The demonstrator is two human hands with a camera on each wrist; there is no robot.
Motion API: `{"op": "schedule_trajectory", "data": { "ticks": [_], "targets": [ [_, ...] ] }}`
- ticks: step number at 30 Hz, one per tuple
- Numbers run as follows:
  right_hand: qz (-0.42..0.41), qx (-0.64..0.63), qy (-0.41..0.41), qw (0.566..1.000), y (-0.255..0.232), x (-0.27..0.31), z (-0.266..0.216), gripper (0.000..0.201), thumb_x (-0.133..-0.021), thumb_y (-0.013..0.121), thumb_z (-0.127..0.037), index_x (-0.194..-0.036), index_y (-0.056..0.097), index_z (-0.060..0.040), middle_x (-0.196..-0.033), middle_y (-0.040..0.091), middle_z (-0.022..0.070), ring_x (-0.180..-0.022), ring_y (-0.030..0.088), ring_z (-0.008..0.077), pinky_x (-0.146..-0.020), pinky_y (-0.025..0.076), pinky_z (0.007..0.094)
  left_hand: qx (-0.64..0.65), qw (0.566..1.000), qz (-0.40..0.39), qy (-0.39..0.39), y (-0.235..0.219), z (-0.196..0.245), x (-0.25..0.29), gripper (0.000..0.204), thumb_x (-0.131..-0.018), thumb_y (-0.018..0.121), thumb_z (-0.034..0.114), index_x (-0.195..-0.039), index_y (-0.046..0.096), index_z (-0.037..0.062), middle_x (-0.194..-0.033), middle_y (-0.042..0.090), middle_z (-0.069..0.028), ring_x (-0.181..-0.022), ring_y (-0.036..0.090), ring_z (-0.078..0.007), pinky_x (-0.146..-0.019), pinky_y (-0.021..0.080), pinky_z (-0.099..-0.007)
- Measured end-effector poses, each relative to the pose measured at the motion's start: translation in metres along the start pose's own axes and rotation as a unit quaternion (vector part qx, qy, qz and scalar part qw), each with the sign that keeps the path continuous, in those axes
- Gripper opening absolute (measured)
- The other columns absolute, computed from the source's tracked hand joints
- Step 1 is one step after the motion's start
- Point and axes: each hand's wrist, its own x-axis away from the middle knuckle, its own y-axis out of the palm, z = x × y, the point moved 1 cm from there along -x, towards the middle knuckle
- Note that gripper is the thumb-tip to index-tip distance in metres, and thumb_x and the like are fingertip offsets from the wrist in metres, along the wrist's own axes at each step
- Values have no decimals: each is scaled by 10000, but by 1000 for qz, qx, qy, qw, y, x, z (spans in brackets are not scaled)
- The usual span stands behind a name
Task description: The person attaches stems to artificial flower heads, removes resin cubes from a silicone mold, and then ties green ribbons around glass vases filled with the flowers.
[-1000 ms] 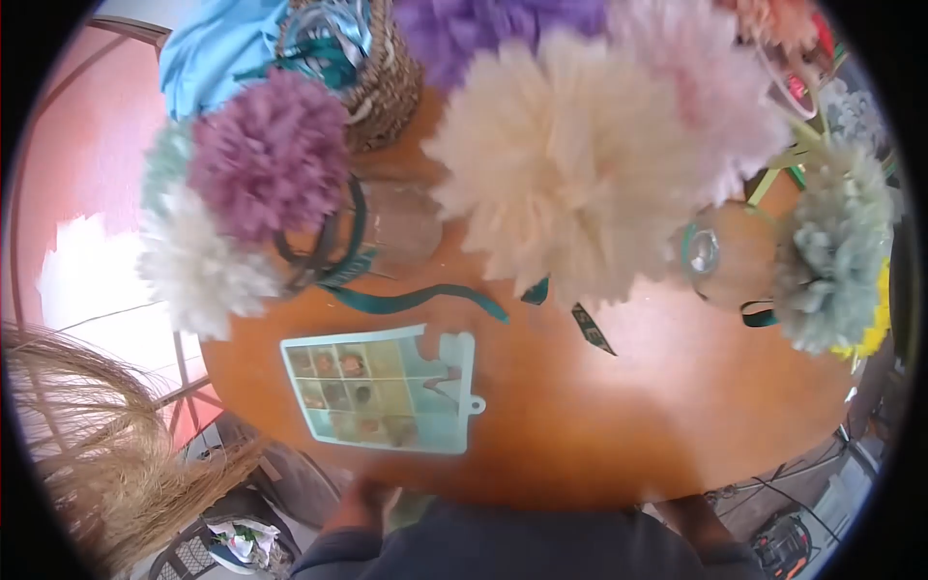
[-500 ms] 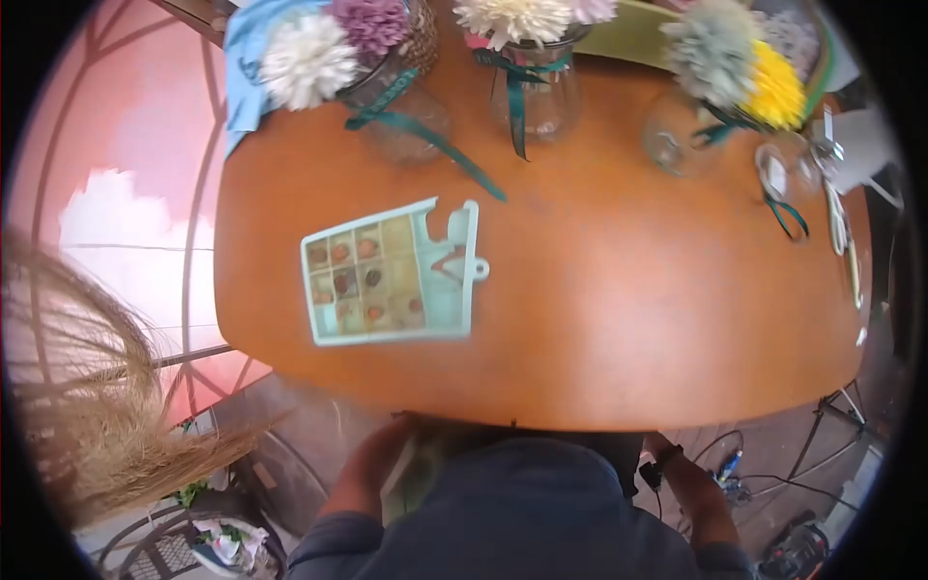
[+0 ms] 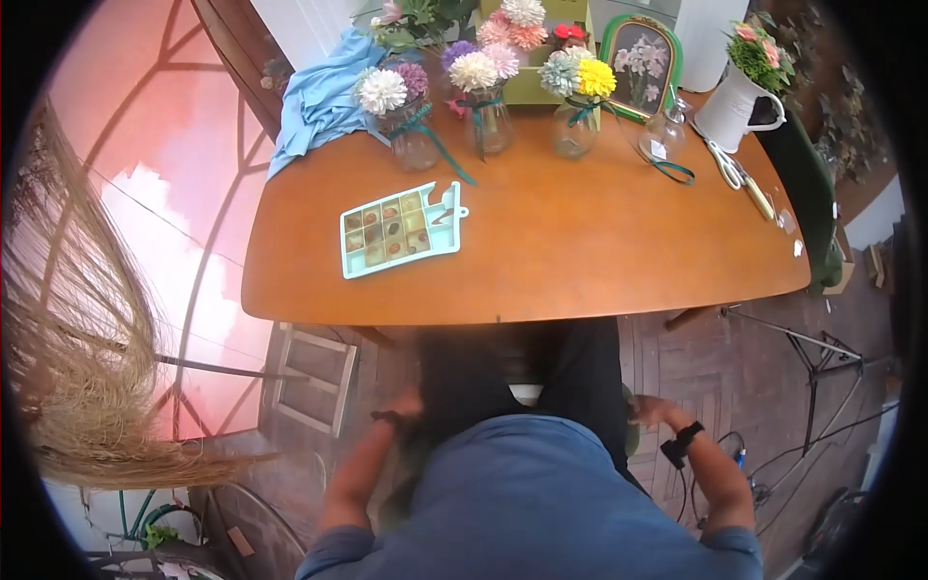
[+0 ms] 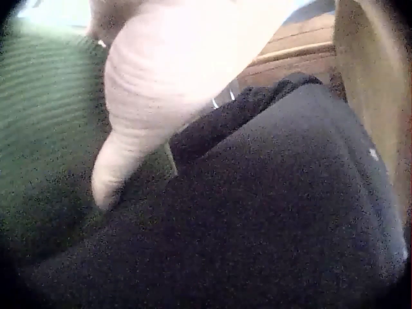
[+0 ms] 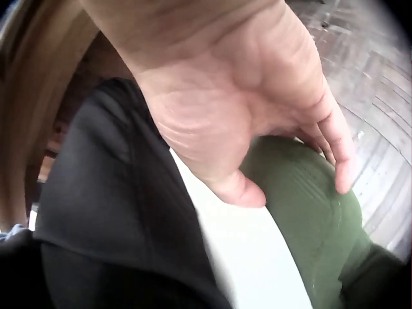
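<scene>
The left hand (image 3: 411, 401) is low beside the person's left thigh, below the table. In the left wrist view this hand (image 4: 158, 77) has its thumb against green ribbed material (image 4: 48, 129) beside dark trousers (image 4: 257, 193); its other fingers are mostly hidden. On the other side, the right hand (image 3: 652, 410) is beside the right thigh. The right wrist view shows this hand (image 5: 238, 96) gripping the side of a green seat (image 5: 309, 193), thumb on top, fingers bent over the outer edge. A white strip (image 5: 248, 251) lies between seat and trousers.
On the wooden table (image 3: 599, 251) lies a pale blue compartment tray (image 3: 447, 238). Behind it stand flower vases (image 3: 491, 130), a glass bottle (image 3: 674, 133), a picture frame (image 3: 675, 82), a white pitcher (image 3: 723, 111) and blue cloth (image 3: 324, 106). Scissors (image 3: 725, 166) lie right. Dried grass (image 3: 97, 387) hangs left.
The head view has pulled back and up from the close flowers, so the whole tabletop, both forearms and the lap now show. The tray keeps its place on the table.
</scene>
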Motion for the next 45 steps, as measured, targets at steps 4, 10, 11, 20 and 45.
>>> {"op": "schedule_trajectory", "data": {
  "ticks": [4,10,11,20,45],
  "targets": [
    [-5,15,-156,988,-52,57,-70,554,-864,708,-235,-1316,522,26,-1164,664,133,-1089,638,236,-922,526,330,-68,995,60,31,-106,114,79,415,-821,658,234,-1165,614,6,-1097,654,-247,-1023,635,-395,-864,514,-462],
    [-56,7,-343,937,-103,150,-219,525,-897,701,-177,-1354,504,-12,-1258,616,118,-1140,603,196,-896,524,314,62,956,99,269,-201,232,168,329,-887,682,237,-1115,616,8,-988,682,-158,-928,675,-278,-818,535,-368],
    [-74,-8,-376,923,-112,158,-237,517,-900,698,-162,-1356,503,-19,-1245,617,111,-1130,601,188,-906,519,311,103,945,82,301,-219,258,184,315,-891,673,230,-1112,615,12,-989,678,-147,-914,669,-259,-812,532,-359],
    [0,-47,-447,893,-195,131,-341,464,-907,662,-86,-1339,504,-24,-1139,629,59,-1077,604,167,-922,505,319,-29,832,521,187,-364,270,175,360,-876,703,236,-1143,607,14,-1060,643,-153,-969,637,-269,-861,502,-363],
    [388,356,-547,651,-217,84,-353,287,-788,689,-133,-1025,569,-23,-1071,588,143,-1098,531,354,-948,444,443,57,940,299,156,-351,318,96,634,-887,650,464,-1264,510,-26,-1215,501,-296,-1050,584,-441,-918,480,-463]
  ]
}}
